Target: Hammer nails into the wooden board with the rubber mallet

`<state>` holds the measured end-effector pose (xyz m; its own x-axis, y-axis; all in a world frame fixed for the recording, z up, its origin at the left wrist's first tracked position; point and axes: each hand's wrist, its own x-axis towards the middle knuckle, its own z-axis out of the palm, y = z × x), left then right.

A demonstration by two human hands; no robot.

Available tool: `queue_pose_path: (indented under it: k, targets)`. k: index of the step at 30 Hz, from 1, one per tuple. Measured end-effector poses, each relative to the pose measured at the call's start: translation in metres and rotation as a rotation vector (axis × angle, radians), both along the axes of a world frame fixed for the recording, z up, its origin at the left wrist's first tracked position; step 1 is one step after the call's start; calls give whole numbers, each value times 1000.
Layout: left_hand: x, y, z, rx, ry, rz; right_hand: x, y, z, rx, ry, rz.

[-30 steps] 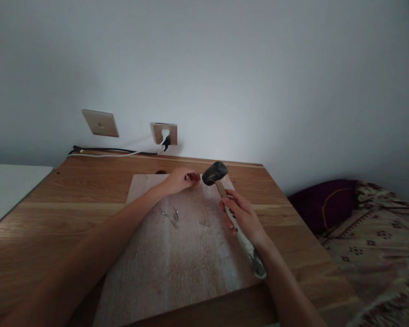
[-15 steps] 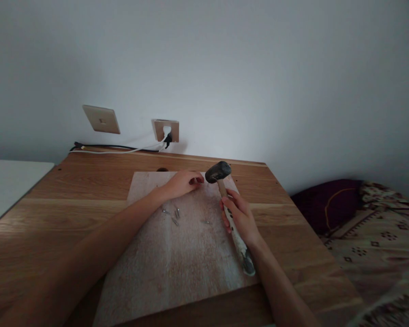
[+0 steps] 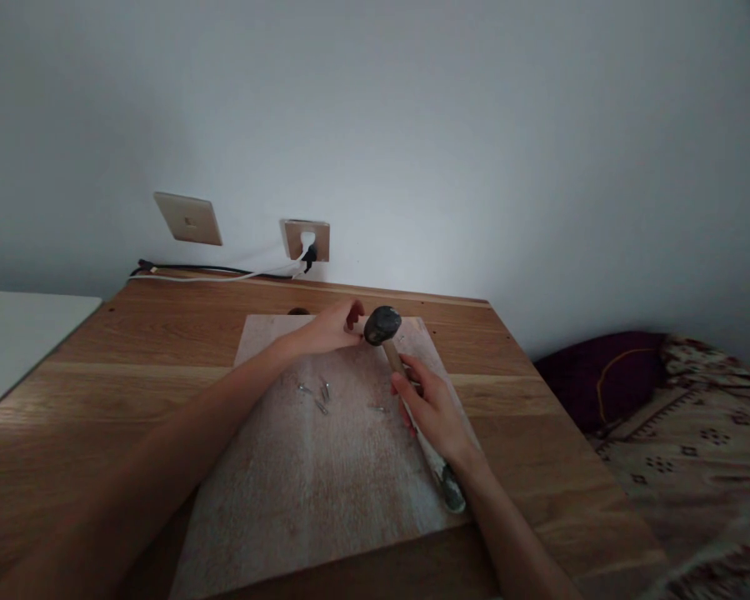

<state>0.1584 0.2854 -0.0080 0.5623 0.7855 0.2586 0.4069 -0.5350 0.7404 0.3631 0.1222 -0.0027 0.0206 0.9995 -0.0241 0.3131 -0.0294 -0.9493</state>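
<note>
Hammer (image 3: 393, 358) gripped in right hand (image 3: 430, 408), fingers wrapped fully around handle; dark head angled up and left over far part of pale wooden board (image 3: 312, 479), butt pointing down toward board's near right corner. Left hand (image 3: 328, 327) at board's far edge, fingers curled, thumb and fingertips near each other; can't tell whether anything is pinched there. Hammer head just beside those fingertips, contact unclear, so little room between the two. Cluster of small metal fasteners (image 3: 325, 390) mid-board, nearer left hand's side, one more fastener (image 3: 378, 408) to its right, between cluster and right hand; nails or screws, too small to tell. Broad stretch of board runs from fasteners to its slanted near edge. Left forearm crosses board's left edge, right forearm lies along the right side. Wood-grain tabletop (image 3: 525, 450) extends past board on both sides; narrow strip behind, then wall (image 3: 475, 158). White cable (image 3: 222, 279) along tabletop's back edge, leading to wall socket (image 3: 322, 242). Patterned cloth (image 3: 681, 450) beyond tabletop's right edge.
</note>
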Motion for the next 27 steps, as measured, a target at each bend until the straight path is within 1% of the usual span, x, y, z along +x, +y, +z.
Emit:
queue_pose_path:
  k: [1, 2, 4, 6, 8, 10, 12, 15, 18, 20, 21, 24, 27]
  targets:
    - [-3, 0, 7, 8, 48, -18, 0, 0, -1, 5, 0, 0]
    - [-7, -1, 15, 9, 103, -68, 0, 0, -1, 8, 3, 0]
    - [-12, -7, 32, -12, 211, -235, 0, -1, 0, -3, 19, 3]
    - [-12, -20, 47, -23, 276, -394, -1, 0, 2, -19, 49, -4]
    - [-5, -39, 55, 23, 300, -463, 0, 1, 4, -27, 82, -29]
    - [7, -60, 55, 117, 344, -502, 1, 1, 5, -18, 103, -71]
    - [21, -76, 49, 195, 381, -530, 3, 2, 4, -3, 111, -104]
    - [33, -87, 37, 224, 384, -513, 7, 3, 3, 5, 105, -109]
    - [30, -78, 34, 154, 379, -546, 10, 4, 2, -18, 142, -107]
    - [21, -61, 37, 95, 341, -553, 10, 4, 3, -16, 192, -112]
    - [15, -51, 38, 68, 306, -535, 10, 4, 3, -10, 216, -113]
    - [-3, -19, 37, -2, 166, -415, 10, 4, 3, -1, 250, -114]
    - [-17, 5, 23, -54, 56, -264, 8, 4, 4, -10, 234, -124]
